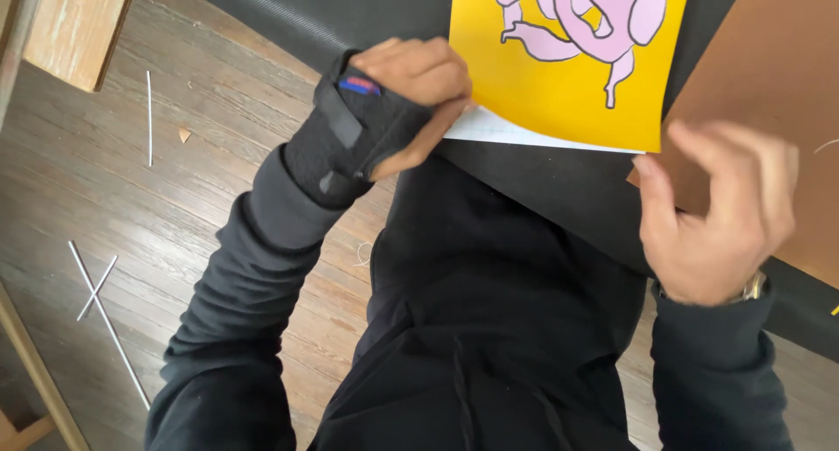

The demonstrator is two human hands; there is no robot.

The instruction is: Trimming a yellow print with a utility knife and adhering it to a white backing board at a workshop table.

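The black mat point(559, 184) covering the tabletop takes up most of the far side, and on it, off to the right, lies a big sheet of brown card point(769, 75) that looks whole and unworked as far as I can see. Next to it is the yellow sheet point(559, 101), printed with a pink, black-outlined figure point(603, 18); its near edge curls up off the mat so the white underside point(489, 128) shows. The figure sits uncut within the yellow, so to my eye the work on this sheet is at an early stage, with the handling under way and any trimming yet to come. The left hand point(419, 88), strapped into a black wrist brace point(350, 128), is curled down on the sheet's near left corner, fingers folded and pressing or pinching the edge; I cannot tell which. The right hand point(717, 211) hovers just beside the sheet's near right corner, fingers loosely bent and spread, holding nothing. Down on the wooden floor point(175, 206) lie thin white strips point(105, 320) and a small brown scrap point(184, 135), which suggests some cutting has been done here already.
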